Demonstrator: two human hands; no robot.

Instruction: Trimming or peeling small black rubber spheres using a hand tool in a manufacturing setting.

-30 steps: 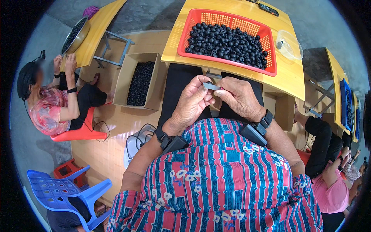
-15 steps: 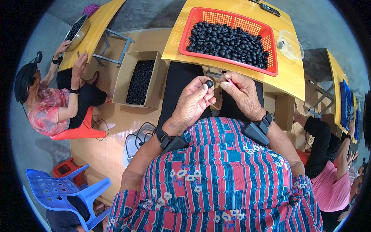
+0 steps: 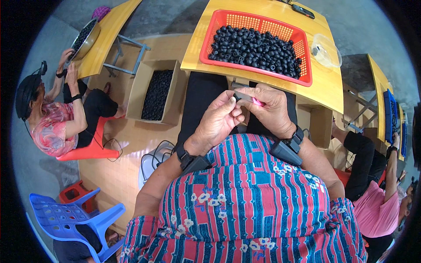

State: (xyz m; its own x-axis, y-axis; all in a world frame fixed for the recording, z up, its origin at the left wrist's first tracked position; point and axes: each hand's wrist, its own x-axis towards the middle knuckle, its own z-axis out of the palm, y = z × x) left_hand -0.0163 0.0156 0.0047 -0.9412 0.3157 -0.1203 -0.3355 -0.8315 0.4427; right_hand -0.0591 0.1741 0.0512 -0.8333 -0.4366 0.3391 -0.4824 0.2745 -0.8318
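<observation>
Blade point(image 3: 244, 97) in right grip point(image 3: 271, 107); black bead point(image 3: 237, 98) seemingly in left grip point(image 3: 217, 118).

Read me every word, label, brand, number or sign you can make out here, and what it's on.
None: no text can be read in this view.
Black handheld device on the far part of the table: any marks are too small to read.
Grey blade in the right hand: no lettering can be made out.
Cardboard box left of the table: none visible on the sides in view.
</observation>
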